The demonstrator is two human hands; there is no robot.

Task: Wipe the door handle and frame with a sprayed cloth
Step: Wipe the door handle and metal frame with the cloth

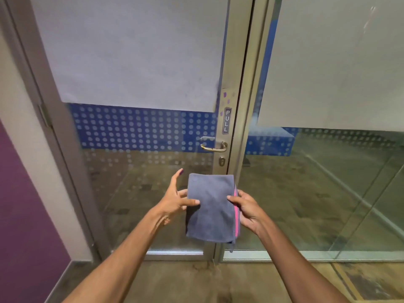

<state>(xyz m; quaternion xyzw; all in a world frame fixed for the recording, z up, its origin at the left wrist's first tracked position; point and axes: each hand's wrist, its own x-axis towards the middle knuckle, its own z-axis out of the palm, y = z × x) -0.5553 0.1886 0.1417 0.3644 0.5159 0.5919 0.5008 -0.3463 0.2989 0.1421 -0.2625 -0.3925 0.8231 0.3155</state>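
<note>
A folded grey cloth (211, 207) with a pink edge hangs in front of me, below the door handle. My left hand (176, 199) pinches its left edge with thumb and fingers, index finger raised. My right hand (248, 207) pinches its right edge by the pink trim. The brass lever door handle (213, 147) sits on the metal door frame (237, 62), above a keyhole (222, 161) and below a PULL label (227, 120). Neither hand touches the handle. No spray bottle is in view.
The glass door (140, 84) has frosted film and blue dotted banding. A fixed glass panel (328, 171) stands to the right. A white and purple wall (17, 182) runs along the left. Brown floor (207, 281) lies beneath my arms.
</note>
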